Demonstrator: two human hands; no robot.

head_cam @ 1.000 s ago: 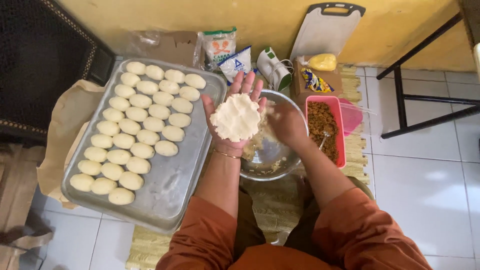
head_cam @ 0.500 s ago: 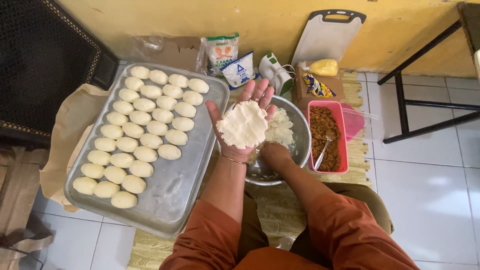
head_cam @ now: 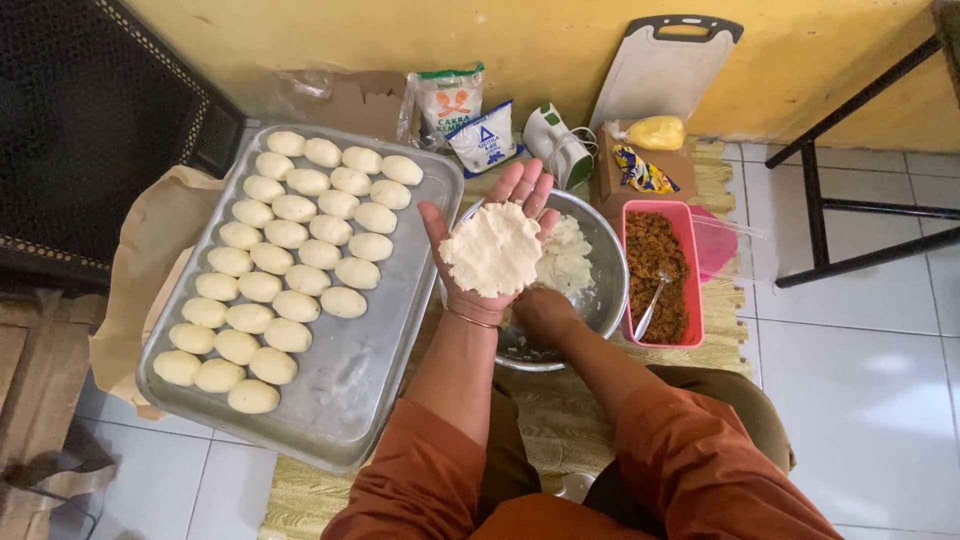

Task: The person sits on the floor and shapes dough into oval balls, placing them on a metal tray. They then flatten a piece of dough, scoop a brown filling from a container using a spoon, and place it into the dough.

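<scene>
My left hand (head_cam: pixel 524 190) is held palm up over a steel bowl (head_cam: pixel 612 262), and a flattened white dough disc (head_cam: pixel 492 250) lies across its palm. My right hand (head_cam: pixel 545 312) is low inside the near side of the bowl, just beneath the left wrist, with its fingers hidden. More white dough (head_cam: pixel 566 262) sits in the bowl. Right of the bowl stands a pink container (head_cam: pixel 692 215) of brown crumbly filling (head_cam: pixel 655 250) with a spoon (head_cam: pixel 650 305) in it.
A large metal tray (head_cam: pixel 360 380) to the left holds several rows of dough balls (head_cam: pixel 290 262). Flour bags (head_cam: pixel 452 100), a cutting board (head_cam: pixel 665 70) and small packets line the yellow wall. A black metal frame (head_cam: pixel 830 205) stands on the right. A woven mat (head_cam: pixel 560 420) lies underneath.
My right hand has drawn back from beside the filling container to the bowl's near side, under my left wrist. The left hand still carries the dough disc.
</scene>
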